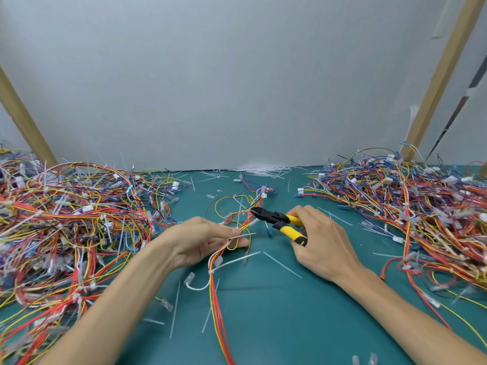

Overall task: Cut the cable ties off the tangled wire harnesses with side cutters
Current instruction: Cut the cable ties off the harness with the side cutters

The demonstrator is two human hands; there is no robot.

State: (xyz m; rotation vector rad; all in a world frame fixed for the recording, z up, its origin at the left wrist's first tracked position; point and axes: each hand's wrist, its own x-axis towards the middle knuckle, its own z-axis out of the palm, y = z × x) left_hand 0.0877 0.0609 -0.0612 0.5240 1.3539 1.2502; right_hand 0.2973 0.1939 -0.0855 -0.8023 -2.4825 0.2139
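Right hand [324,241]: fingers curled around the yellow handles of the side cutters [279,219], firm hold. The handles stand somewhat apart; whether the black nose has anything between its blades cannot be told. The nose points left into a knot of red and yellow wires.

Left hand [205,241]: thumb and fingers pinch the wire harness [218,299] just short of that knot. The harness lies on the green mat [263,325] and trails toward the person. A white cable tie [237,261] binds it just below the left hand, tail pointing right.

Risks noted:
- The nose sits among thin conductors — a squeeze without isolating the tie would likely nick insulation or sever a wire.
- The left fingertips are near the blades; a slip of the tool across the bundle could catch them.
- A taut tie may fly when cut.
- Loose off-cuts [282,264] litter the mat, and the left pile [66,233] and right pile [434,219] crowd close — a trailing wire could snag and drag the harness out of the pinch.
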